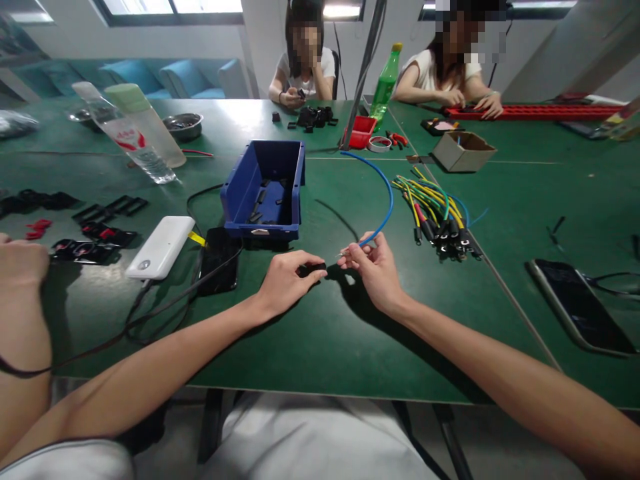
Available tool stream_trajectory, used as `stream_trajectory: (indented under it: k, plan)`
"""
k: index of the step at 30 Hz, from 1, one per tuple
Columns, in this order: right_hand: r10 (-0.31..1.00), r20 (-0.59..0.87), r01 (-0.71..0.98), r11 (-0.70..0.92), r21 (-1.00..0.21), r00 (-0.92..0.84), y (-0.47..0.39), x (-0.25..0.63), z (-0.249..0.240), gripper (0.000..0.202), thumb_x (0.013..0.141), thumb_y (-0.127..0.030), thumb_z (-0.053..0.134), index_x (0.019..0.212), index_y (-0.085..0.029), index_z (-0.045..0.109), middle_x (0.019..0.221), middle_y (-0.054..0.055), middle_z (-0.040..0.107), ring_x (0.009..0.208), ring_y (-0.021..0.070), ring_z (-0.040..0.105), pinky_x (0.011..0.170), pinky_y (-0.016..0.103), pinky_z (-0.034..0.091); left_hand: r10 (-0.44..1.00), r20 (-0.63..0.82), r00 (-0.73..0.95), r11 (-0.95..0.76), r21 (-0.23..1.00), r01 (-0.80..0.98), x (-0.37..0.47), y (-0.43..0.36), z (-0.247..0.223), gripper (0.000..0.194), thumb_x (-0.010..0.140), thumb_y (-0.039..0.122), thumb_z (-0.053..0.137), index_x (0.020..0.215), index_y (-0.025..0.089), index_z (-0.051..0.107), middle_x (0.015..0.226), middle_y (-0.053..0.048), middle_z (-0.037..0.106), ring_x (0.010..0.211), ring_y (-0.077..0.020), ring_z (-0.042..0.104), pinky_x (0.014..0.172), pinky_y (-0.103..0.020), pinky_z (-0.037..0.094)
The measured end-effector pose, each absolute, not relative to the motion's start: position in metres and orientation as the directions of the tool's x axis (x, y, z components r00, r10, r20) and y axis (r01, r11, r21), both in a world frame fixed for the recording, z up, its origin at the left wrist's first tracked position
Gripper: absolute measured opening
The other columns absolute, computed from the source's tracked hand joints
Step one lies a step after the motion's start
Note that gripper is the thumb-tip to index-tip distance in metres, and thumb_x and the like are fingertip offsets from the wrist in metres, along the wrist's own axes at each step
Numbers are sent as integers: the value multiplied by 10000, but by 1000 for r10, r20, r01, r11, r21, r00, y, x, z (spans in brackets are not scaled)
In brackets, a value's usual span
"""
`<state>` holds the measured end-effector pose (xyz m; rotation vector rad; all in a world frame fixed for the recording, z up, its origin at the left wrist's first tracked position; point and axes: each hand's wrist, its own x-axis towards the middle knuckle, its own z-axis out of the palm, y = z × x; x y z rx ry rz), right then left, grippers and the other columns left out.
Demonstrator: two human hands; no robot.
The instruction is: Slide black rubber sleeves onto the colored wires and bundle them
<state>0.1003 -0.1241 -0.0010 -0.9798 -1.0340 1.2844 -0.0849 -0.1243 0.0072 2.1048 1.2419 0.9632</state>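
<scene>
My right hand (376, 270) is closed in a pinch on a blue wire (389, 200). The wire curves up and away from the fingers, and its short metallic end (341, 254) points toward the left hand. My left hand (290, 279) rests low over the table, thumb and forefinger drawn together. Something dark shows at those fingertips, too small to make out. Behind the left hand stands a blue bin (263, 231) with several small black pieces (260, 207) inside. To the right of my right hand lies a bundle of yellow, green and blue wires (435, 207) with black-sleeved metal lugs.
A white power bank (163, 248), a cable and a black phone (220, 267) lie left; another phone (580, 303) lies right. Bottles (145, 123), a carton (463, 153) and a red box (361, 132) stand farther back. Two people sit opposite; someone's arm (23, 300) is at left.
</scene>
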Motion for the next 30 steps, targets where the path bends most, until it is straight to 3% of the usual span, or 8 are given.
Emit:
stream_trajectory:
  k: [11, 18, 30]
  plan:
    - [999, 28, -303, 19, -953, -28, -126, 98, 1, 377, 752, -384, 699, 899, -255, 376, 788, -28, 674, 681, 154, 691, 657, 320, 567, 901, 304, 310, -429, 740, 518, -86, -121, 4, 173, 772, 319, 698, 881, 190, 733, 816, -37, 739, 659, -141, 646, 597, -249, 505]
    - [998, 46, -314, 31, -949, -43, -129, 96, 2, 343, 748, -353, 694, 866, -251, 389, 805, -56, 592, 678, 141, 685, 657, 316, 565, 896, 312, 315, -437, 744, 505, -87, -121, 4, 194, 779, 340, 692, 901, 194, 733, 823, -37, 737, 656, -138, 637, 574, -242, 491]
    - [993, 115, -243, 104, -964, -32, -128, 97, -3, 275, 772, -315, 684, 852, -228, 435, 766, -40, 626, 630, 118, 648, 665, 293, 527, 895, 300, 329, -431, 772, 468, -87, -120, 4, 189, 790, 327, 685, 908, 192, 744, 831, -46, 733, 633, -127, 619, 551, -233, 465]
